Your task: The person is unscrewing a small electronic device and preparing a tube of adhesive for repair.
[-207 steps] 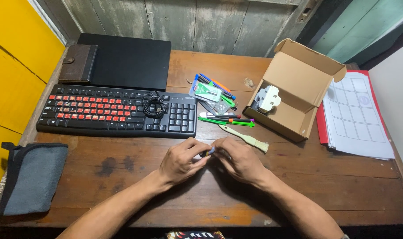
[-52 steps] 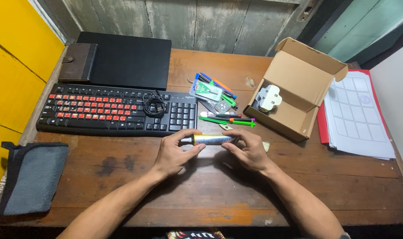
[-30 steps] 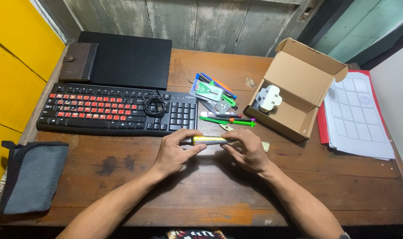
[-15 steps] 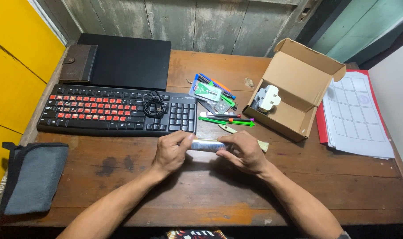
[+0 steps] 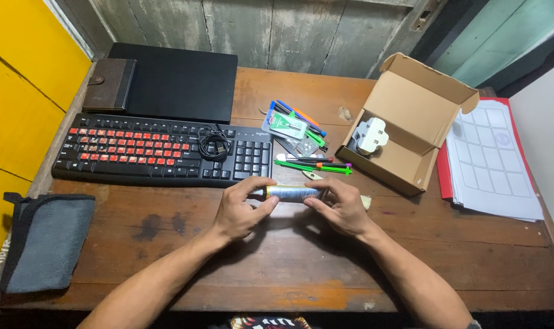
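Centre frame: left hand [image 5: 239, 210] and right hand [image 5: 341, 207] now both grasp a silvery tube [image 5: 292, 193], perhaps rolled since half a second ago.

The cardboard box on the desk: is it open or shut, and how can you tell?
Open. The cardboard box has its lid flap standing up at the back, and a white plug adapter shows inside it.

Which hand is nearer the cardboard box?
Right. The right hand sits just below-left of the box; the left hand is farther left, across the tube.
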